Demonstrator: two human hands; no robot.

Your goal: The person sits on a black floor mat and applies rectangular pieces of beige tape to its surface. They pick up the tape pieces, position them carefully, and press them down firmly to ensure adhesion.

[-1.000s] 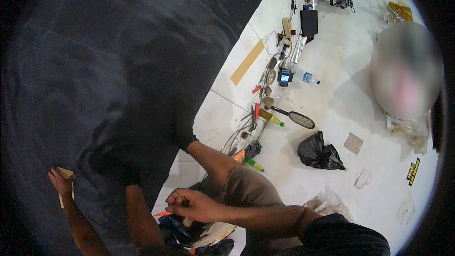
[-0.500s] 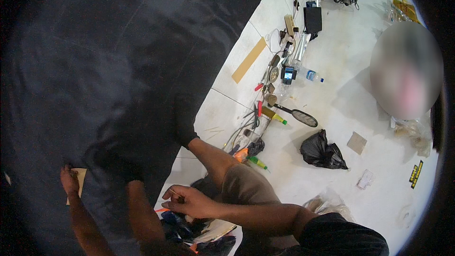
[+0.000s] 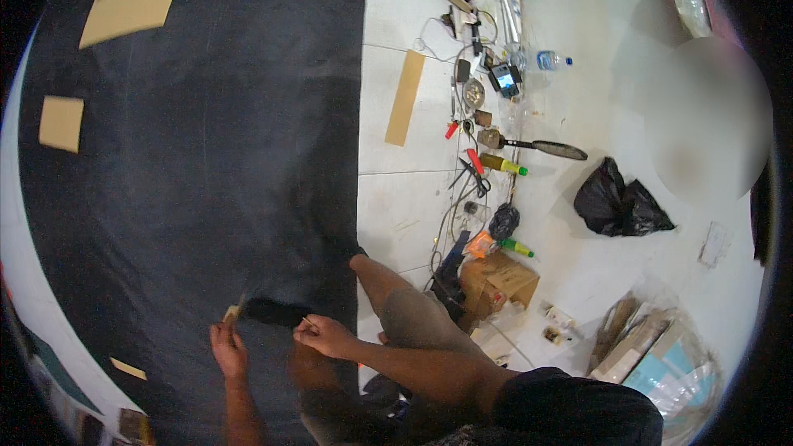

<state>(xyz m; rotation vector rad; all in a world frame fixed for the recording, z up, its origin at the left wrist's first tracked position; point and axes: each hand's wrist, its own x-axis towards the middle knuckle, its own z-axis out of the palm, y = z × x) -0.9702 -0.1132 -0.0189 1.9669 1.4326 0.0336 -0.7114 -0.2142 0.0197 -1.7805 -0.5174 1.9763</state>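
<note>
A wide black sheet covers the floor in front of me. Low on it, my left hand has its fingers closed on a small tan card piece, seen at a slant. My right hand hovers to the right of it, near my bent leg, thumb and fingers pinched around a thin pale stick; its exact kind is too small to tell. My black-socked foot rests on the sheet between the hands.
Tan card pieces lie at the sheet's left, a tan strip on the white tiles. Scissors, bottles and cables line the right side. Beyond are a black plastic bag, a cardboard box and another person, blurred.
The view has swung left, bringing more card pieces in. My left hand has come off the sheet's far-left spot, nearer my right hand, with the tan piece. The right still pinches the stick.
</note>
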